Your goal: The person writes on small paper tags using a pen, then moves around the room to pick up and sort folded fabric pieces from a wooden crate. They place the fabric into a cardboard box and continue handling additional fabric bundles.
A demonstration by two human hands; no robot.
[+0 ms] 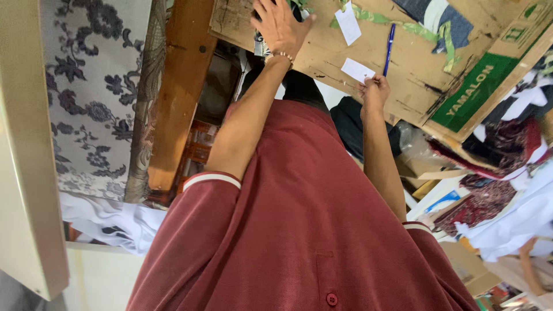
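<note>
While the view looks down past a maroon shirt [305, 230], both bare arms stretch up toward twelve o'clock onto a big sheet of worn brown cardboard [415, 75] that covers the counter. Left hand [282, 26] is up at about eleven o'clock, fingers fanned wide and laid flat over a dark patterned thing [260, 45] at the cardboard's edge; it's an open, pressing palm, with nothing closed inside it, and a beaded bracelet [281, 56] rings the wrist just below. Right hand [374, 89] sits at about one o'clock, fingers curled in, pinching the lower corner of a small white paper slip [357, 70] that lies flat on the cardboard. Just beside that slip, toward two o'clock of it, a blue pen [389, 49] lies nearly upright in the frame, not touched by either hand. A second white slip [348, 23] rests higher up, between the two hands, and a strip of green tape [397, 24] runs across the cardboard near it. Over at nine o'clock hangs a grey floral fabric [92, 92] next to a wooden post [178, 98]; at three to four o'clock, folded dark-red and white clothes [507, 190] are heaped together.
</note>
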